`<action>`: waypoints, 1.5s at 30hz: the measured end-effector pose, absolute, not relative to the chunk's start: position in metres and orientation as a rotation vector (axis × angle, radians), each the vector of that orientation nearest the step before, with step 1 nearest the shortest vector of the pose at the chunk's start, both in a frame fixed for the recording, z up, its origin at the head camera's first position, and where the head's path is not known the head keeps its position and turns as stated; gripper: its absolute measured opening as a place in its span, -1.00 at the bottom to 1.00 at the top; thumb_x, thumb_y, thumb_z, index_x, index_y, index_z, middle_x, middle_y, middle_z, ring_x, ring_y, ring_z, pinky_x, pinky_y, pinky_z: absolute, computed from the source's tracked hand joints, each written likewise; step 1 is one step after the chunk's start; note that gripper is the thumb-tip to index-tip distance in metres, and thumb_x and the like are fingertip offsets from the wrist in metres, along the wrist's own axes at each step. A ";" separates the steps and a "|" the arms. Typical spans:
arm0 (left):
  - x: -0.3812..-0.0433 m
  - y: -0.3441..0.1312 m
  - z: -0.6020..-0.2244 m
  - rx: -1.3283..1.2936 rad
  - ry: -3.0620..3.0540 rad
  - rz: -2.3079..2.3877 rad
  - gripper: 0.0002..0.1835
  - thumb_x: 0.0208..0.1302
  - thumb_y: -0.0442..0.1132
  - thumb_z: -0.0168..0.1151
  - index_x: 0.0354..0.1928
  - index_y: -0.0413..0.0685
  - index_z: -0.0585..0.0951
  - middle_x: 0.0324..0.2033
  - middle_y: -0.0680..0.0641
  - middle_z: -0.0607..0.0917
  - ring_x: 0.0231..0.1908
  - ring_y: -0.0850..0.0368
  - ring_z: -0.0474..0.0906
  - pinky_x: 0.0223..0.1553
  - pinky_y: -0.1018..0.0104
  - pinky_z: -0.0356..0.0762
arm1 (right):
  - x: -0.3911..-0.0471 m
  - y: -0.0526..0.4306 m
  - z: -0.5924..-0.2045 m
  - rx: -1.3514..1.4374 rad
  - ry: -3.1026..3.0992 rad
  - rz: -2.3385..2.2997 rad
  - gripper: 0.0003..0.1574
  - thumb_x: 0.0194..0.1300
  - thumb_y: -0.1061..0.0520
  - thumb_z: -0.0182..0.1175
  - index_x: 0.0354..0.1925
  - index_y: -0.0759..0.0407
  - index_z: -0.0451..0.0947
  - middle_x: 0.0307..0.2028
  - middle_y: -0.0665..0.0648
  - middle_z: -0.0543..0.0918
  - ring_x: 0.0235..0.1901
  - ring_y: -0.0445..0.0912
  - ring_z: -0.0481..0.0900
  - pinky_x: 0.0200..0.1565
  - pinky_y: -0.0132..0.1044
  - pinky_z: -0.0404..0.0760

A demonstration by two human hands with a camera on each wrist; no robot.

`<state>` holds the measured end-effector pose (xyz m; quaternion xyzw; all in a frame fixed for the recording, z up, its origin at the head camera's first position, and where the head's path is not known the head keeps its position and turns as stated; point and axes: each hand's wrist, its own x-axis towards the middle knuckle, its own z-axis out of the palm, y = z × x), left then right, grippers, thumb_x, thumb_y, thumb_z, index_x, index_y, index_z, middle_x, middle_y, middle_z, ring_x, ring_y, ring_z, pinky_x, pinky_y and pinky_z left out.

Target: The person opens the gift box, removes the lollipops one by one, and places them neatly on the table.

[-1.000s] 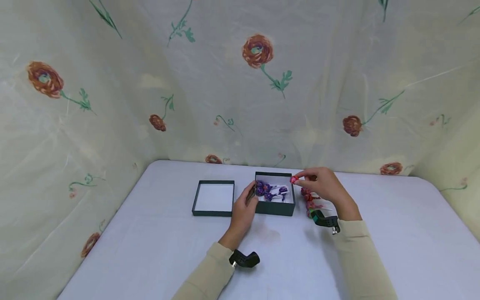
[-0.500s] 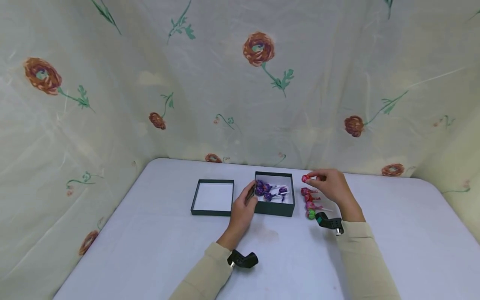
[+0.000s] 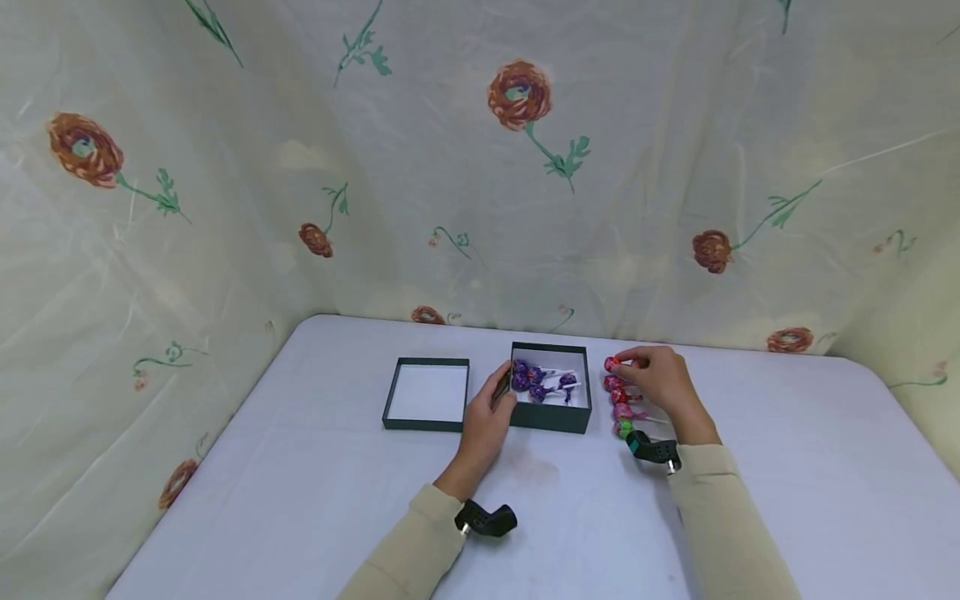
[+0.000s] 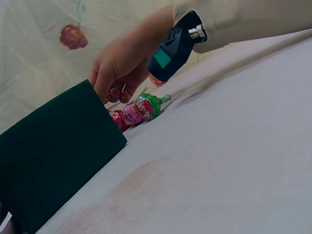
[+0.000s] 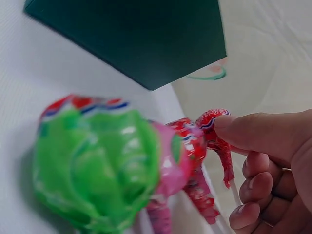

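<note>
In the head view, my left hand (image 3: 483, 425) grips the left side of a dark green box (image 3: 551, 418). Several purple-wrapped lollipops (image 3: 534, 379) lie inside it, their white sticks pointing right. To the right of the box, my right hand (image 3: 663, 382) pinches a red-wrapped lollipop (image 3: 611, 364) by its head, at the far end of a row. Nearer in that row lie red lollipops (image 3: 612, 382), a pink one (image 3: 622, 412) and a green one (image 3: 623, 429). The right wrist view shows the thumb (image 5: 243, 130) against the red wrapper; the green lollipop (image 5: 97, 165) looms close and blurred.
A shallow green-rimmed lid (image 3: 426, 426) with a white inside lies left of the box on the white table (image 3: 315, 500). Behind the table hangs a flower-patterned curtain (image 3: 420, 150).
My right hand has carried the red lollipop from above the box's right rim rightward, then down to the far end of the row. My left hand stays on the box.
</note>
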<state>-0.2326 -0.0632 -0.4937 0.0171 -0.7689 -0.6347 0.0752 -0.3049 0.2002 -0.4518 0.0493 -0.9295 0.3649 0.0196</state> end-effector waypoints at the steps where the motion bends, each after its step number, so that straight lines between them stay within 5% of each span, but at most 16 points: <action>1: -0.233 -0.063 -0.494 0.048 -2.307 -1.900 -0.46 0.35 -0.23 0.03 0.37 0.27 0.38 0.35 0.06 0.36 0.35 0.10 0.25 0.34 0.16 0.23 | -0.305 0.200 -0.453 0.155 -2.885 1.128 -0.63 0.23 0.04 0.32 -0.08 0.25 0.68 -0.50 0.09 0.53 -0.40 -0.02 0.39 -0.45 -0.28 0.37; 18: -0.233 -0.063 -0.493 0.064 -2.332 -1.876 -0.45 0.35 -0.21 0.03 0.35 0.39 0.37 0.35 0.10 0.36 0.35 0.14 0.24 0.34 0.19 0.22 | -0.306 0.205 -0.463 0.054 -2.935 1.139 -0.58 0.32 0.03 0.20 0.01 0.29 0.63 -0.25 0.25 0.62 -0.25 0.05 0.42 -0.34 -0.26 0.44; 26: -0.233 -0.063 -0.494 0.047 -2.325 -1.864 -0.45 0.34 -0.21 0.02 0.38 0.24 0.37 0.35 0.07 0.37 0.35 0.11 0.26 0.33 0.17 0.25 | -0.307 0.208 -0.467 0.047 -2.954 1.150 -0.62 0.35 0.08 0.16 0.01 0.29 0.62 -0.20 0.28 0.61 -0.23 0.06 0.41 -0.31 -0.25 0.43; 45: -0.231 -0.065 -0.494 -0.014 -2.299 -1.862 -0.46 0.33 -0.22 0.01 0.36 0.24 0.39 0.33 0.05 0.40 0.32 0.14 0.29 0.32 0.23 0.27 | -0.302 0.207 -0.460 0.012 -2.948 1.203 -0.58 0.38 0.02 0.14 0.09 0.22 0.58 -0.09 0.28 0.58 -0.16 0.08 0.40 -0.24 -0.25 0.52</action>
